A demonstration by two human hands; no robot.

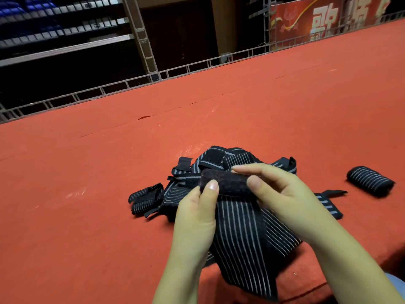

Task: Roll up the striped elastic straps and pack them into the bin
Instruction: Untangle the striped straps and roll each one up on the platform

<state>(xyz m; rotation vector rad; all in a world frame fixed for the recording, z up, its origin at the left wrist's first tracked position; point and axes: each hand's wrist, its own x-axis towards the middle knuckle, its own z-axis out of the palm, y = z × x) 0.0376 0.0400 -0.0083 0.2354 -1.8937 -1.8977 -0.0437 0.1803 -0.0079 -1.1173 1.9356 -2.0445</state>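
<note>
Both hands hold one black strap with grey stripes (245,233) above the red table. Its top end is curled into a short fuzzy black roll (228,182). My left hand (197,207) pinches the roll's left end between thumb and fingers. On the right end, my right hand (278,191) grips with thumb below and fingers over the top. The rest of the strap hangs down toward me. Behind it lies a loose pile of striped straps (219,160). A finished rolled strap (370,181) lies on the table to the right. No bin is in view.
The red felt table surface (87,194) spreads wide on all sides. A small folded strap (145,199) lies left of the pile, and a strap end (328,202) trails to the right. A metal truss rail (131,84) runs along the far edge, with dark shelving behind.
</note>
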